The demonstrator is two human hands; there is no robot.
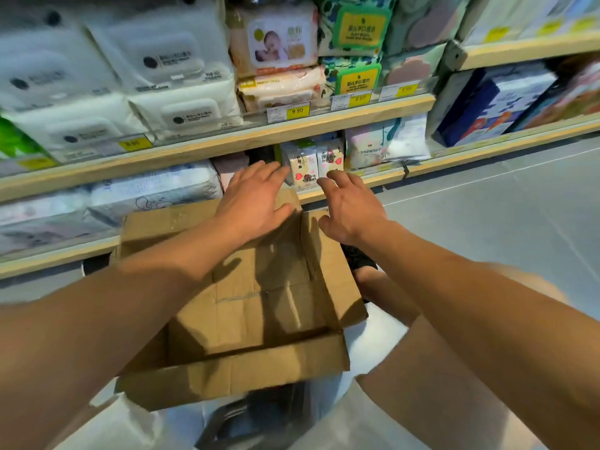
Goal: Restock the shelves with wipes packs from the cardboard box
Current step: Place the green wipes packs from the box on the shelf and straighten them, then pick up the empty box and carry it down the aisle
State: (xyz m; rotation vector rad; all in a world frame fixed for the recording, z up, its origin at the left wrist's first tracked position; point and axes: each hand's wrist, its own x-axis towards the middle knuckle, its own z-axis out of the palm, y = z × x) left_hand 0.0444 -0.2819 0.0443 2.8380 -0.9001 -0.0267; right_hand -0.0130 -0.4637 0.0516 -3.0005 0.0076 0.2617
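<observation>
An open brown cardboard box (pixel 246 306) lies below me with its flaps spread, and I see no packs inside it. Small white wipes packs (pixel 311 165) with cartoon prints stand upright on the lower shelf (pixel 344 186) just beyond the box. My left hand (pixel 256 196) hovers over the box's far flap with straight fingers pointing toward those packs. My right hand (pixel 350 209) is a little to the right, fingers spread and loosely bent, fingertips close to the packs. Neither hand holds anything.
The upper shelf (pixel 227 138) carries large white wipes packs (pixel 168 89), pink baby wipes (pixel 276 43) and green packs (pixel 354 50), with yellow price tags on its edge. Blue boxes (pixel 487 105) stand at right. Grey floor (pixel 487 222) spreads to the right. My knee (pixel 519 287) is beside the box.
</observation>
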